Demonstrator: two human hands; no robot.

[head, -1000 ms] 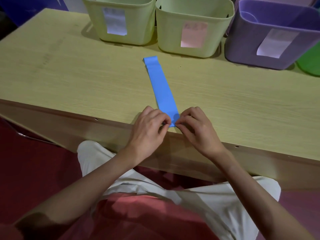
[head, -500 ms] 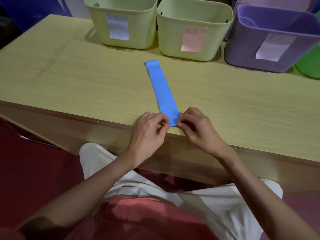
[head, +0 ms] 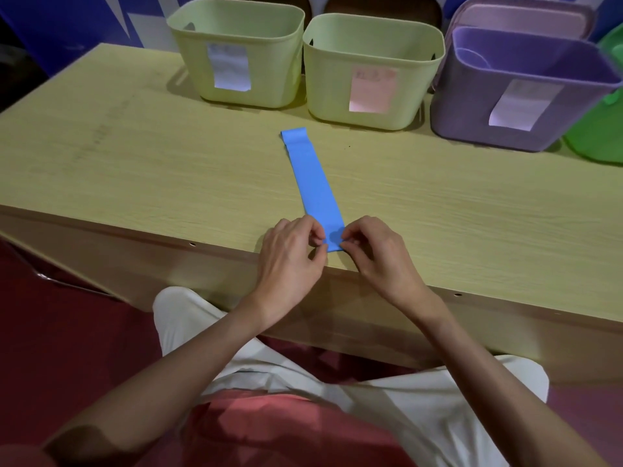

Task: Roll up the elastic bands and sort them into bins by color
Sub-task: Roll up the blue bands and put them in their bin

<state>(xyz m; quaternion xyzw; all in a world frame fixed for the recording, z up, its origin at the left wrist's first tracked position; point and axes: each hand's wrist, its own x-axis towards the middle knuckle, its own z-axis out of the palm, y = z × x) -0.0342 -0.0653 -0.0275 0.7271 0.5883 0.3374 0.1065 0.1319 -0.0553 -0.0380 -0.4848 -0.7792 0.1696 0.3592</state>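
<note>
Blue elastic band (head: 313, 183) flat on the wooden table (head: 135, 170), running from the near edge toward the row of bins at the far edge — far end slightly folded over, just short of the second bin. Left hand (head: 290, 257) at the band's near end, fingers curled, fingertips pinching its left corner. Right hand (head: 377, 254) opposite, fingers likewise curled and pinching the right corner. Both hands right at the table's near edge, close together with only the band's width between them.

Along the far edge, from the left: pale green bin with a white label (head: 236, 52), pale green bin with a pink label (head: 371, 69) touching or just beside it, then a purple bin (head: 526, 89) with a white label, a pink bin (head: 519, 15) behind it. Bright green container (head: 596, 133) at the far right, cut off by the frame. White trousers and a red top below the table edge.
</note>
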